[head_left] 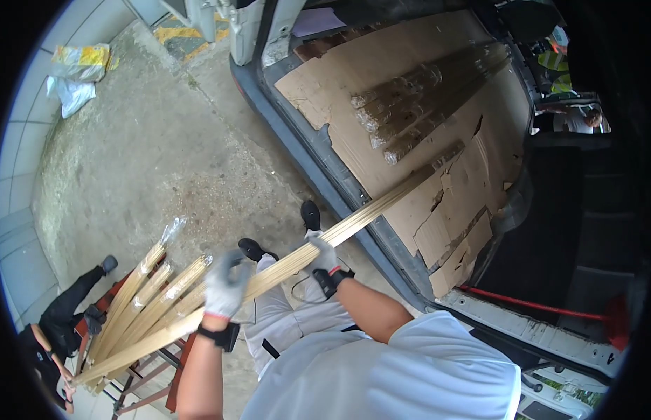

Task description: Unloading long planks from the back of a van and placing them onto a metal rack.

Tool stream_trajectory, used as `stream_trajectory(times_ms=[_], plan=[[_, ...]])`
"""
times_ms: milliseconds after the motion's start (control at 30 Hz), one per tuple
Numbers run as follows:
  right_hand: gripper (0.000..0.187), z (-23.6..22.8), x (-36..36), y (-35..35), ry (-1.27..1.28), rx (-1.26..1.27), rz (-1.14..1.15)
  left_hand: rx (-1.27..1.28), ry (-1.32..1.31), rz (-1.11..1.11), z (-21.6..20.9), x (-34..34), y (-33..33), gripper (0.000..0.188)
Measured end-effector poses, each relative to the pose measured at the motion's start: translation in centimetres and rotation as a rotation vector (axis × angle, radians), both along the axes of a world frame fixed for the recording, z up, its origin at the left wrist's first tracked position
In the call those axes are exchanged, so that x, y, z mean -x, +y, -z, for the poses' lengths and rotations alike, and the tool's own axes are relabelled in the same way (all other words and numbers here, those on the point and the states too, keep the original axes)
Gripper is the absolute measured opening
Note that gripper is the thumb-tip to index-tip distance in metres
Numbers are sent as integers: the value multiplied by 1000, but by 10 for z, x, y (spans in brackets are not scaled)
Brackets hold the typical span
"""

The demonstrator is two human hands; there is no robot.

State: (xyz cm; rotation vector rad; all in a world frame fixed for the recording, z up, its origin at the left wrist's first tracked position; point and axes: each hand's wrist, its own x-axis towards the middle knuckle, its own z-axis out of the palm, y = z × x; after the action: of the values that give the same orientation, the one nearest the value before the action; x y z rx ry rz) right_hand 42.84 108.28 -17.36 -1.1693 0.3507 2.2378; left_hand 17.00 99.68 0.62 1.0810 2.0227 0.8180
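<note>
White shirt [416,378] and pale trousers [283,315] fill the six o'clock edge, nearest the lens, with two black shoes [255,248] on the concrete floor [164,154] just above them. At eight o'clock a person in black [59,329] crouches beside a reddish metal stand [140,381] that carries several wrapped bundles of pale slats [147,290], their clear plastic ends sticking up toward ten o'clock. Crumpled bags [77,70] lie on the floor at ten o'clock.

Left hand [224,287], in a grey glove, is closed around the long bundle of slats [304,255] near its lower end, fingers curled over the top. Right hand [324,255], also gloved, is wrapped around the same bundle a little further up. That bundle runs from eight o'clock over the stand, across the trousers, to two o'clock, where its far end lies on the van's cargo floor.

Torn cardboard sheets [409,70] line the van floor [325,175] at one o'clock, and more wrapped slat bundles [423,105] lie on them, side by side. A red bar [528,301] crosses at four o'clock.
</note>
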Motion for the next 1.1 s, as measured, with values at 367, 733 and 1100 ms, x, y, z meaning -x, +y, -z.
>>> stream_trajectory(times_ms=[367,733,1100], plan=[[18,38,30,-161,-508,-1306,-1143,870,-602,865,207,-189,151,75],[75,25,-308,77,-207,-295,251,804,-435,632,111,-84,62,57],[36,-46,-226,173,-19,-641,-102,980,-100,489,10,8,-104,60]])
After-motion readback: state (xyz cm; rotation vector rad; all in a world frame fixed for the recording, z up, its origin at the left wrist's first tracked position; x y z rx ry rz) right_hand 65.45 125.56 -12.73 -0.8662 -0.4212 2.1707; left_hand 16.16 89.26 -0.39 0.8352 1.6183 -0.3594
